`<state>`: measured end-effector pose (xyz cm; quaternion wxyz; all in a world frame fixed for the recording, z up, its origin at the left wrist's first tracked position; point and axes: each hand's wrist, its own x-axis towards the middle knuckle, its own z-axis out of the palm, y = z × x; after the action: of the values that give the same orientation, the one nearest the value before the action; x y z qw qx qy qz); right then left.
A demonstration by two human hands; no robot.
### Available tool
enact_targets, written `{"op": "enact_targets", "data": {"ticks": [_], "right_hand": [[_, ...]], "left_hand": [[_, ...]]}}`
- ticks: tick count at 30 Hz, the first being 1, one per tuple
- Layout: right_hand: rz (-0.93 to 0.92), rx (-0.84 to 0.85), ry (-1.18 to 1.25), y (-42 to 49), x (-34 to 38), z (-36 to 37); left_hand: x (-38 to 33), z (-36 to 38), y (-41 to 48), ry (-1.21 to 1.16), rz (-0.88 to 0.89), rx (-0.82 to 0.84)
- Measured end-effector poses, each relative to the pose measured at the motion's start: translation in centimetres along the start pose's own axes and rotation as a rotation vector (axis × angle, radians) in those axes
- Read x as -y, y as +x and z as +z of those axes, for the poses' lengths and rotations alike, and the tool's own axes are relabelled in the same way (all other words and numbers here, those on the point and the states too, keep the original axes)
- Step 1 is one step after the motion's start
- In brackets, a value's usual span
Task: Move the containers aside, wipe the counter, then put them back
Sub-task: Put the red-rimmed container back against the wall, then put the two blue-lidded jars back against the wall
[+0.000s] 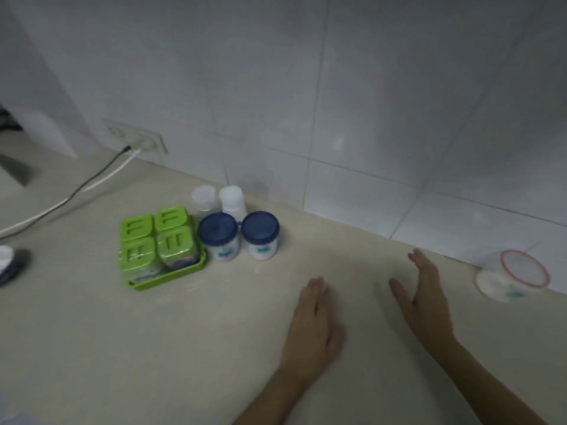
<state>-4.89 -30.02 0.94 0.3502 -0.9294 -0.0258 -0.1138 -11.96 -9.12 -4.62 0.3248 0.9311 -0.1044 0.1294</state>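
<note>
Both hands empty over the beige stone counter (pixel 153 348): left hand (pixel 313 326) flat, fingers straight; right hand (pixel 425 297) on edge, fingers extended. Green plastic tray (pixel 171 276) w/ four green-lidded boxes, two blue-lidded white jars (pixel 239 237), two blurry clear cups (pixel 217 199) behind. Red-rimmed clear tub (pixel 512 279) at right, contents unreadable. Dark object at left edge cut off.

The left hand (pixel 316 326) is flat with the palm down, its fingers straight and close together, pointing forward, and it holds nothing. The right hand (pixel 428 302) is turned more on its edge, the fingers straight and the thumb (pixel 399 291) spread away toward the left hand; it also holds nothing. Both forearms are bare and come in from the lower edge, the hands near each other but apart.
</note>
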Motion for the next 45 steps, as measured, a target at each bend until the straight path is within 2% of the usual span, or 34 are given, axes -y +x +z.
{"op": "enact_targets", "data": {"ticks": [4,7,12,18,26,28,32,34,38,42,45], "right_hand": [[-0.157,0.234,0.038,2.9,8.5,7.4],[-0.151,0.399,0.049,4.3,14.6,12.4],[-0.185,0.423,-0.046,6.4,19.5,17.9],[-0.236,0.309,-0.262,6.9,18.1,19.2],[-0.181,0.338,-0.145,4.8,13.7,14.0],[-0.153,0.324,-0.149,4.3,11.2,11.5],[-0.080,0.310,-0.184,3.8,7.5,7.4],[-0.030,0.282,-0.209,3.9,5.5,5.0],[0.107,0.228,-0.265,4.1,1.3,-0.1],[0.168,0.175,-0.322,3.6,-2.5,-4.3],[0.187,0.167,-0.374,3.5,-5.5,-6.6]], "left_hand": [[7.8,-9.3,3.5,0.113,-0.205,-0.246],[13.0,-14.2,5.1,0.201,-0.339,-0.296],[17.1,-16.3,6.4,0.265,-0.411,-0.203],[18.2,-14.9,7.9,0.305,-0.435,-0.212],[17.0,-14.8,7.9,0.348,-0.286,-0.225],[15.6,-13.9,7.9,0.295,-0.270,-0.212],[13.3,-12.1,8.3,0.113,-0.398,-0.167],[11.6,-10.7,8.7,0.051,-0.403,-0.167],[6.6,-6.6,9.4,-0.096,-0.299,-0.076],[0.7,-1.2,10.0,-0.261,-0.210,-0.002],[-3.0,2.6,11.0,-0.301,-0.122,0.072]]}}
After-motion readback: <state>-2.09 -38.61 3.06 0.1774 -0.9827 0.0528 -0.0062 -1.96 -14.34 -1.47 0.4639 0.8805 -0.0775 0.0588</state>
